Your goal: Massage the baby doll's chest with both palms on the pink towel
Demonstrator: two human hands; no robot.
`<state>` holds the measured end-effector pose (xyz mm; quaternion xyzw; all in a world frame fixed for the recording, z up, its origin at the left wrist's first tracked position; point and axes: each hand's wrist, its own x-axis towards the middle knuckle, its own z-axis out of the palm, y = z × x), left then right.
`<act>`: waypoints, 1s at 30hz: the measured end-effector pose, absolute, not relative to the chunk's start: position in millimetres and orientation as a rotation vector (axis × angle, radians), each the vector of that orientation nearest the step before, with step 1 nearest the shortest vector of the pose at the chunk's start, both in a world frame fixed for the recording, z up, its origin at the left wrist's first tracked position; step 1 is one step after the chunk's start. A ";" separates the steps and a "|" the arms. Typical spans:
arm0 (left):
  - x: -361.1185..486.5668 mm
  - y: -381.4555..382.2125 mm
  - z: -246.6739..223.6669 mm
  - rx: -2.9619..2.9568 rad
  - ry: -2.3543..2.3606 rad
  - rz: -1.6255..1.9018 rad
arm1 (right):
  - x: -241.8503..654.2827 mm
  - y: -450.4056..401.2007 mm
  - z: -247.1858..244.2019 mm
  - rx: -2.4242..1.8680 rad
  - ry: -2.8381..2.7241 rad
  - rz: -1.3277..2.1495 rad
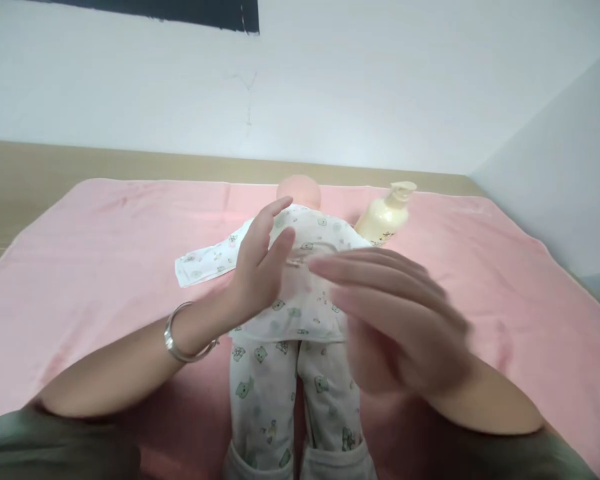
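Note:
A baby doll with a bald pink head (pixel 300 191) lies stretched out, its feet end toward me. It wears a white long-sleeved top (pixel 290 325) with small green prints and matching trousers (pixel 265 393). My left hand (pixel 263 267), with a silver bangle at the wrist, hovers over the top's left side, thumb and fingers apart, nothing in it. Blurred by motion, my right hand (pixel 405 320) is over the top's right side, palm inward, fingers stretched toward the left hand and holding nothing visible. It hides the doll's right-side sleeve.
A pale yellow pump bottle (pixel 386 215) leans or lies beside the doll's shoulder at right. Under everything is a pink mat (pixel 105 267) on a wooden surface (pixel 30 167). Behind rises a white wall (pixel 360 87) with a dark panel (pixel 205 13) at the upper left.

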<state>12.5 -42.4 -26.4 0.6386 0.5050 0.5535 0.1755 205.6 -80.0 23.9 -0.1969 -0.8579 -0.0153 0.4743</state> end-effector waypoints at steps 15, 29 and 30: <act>12.3 -4.9 -68.9 1.742 1.629 1.436 | 163.3 4.9 -56.3 -0.910 -2.399 0.250; 9.8 -11.4 -79.5 1.477 1.498 1.637 | 145.5 -35.0 -49.0 -0.960 -2.554 0.064; 10.4 -12.5 -79.9 1.513 1.501 1.636 | 145.9 -28.7 -48.7 -0.945 -2.559 0.104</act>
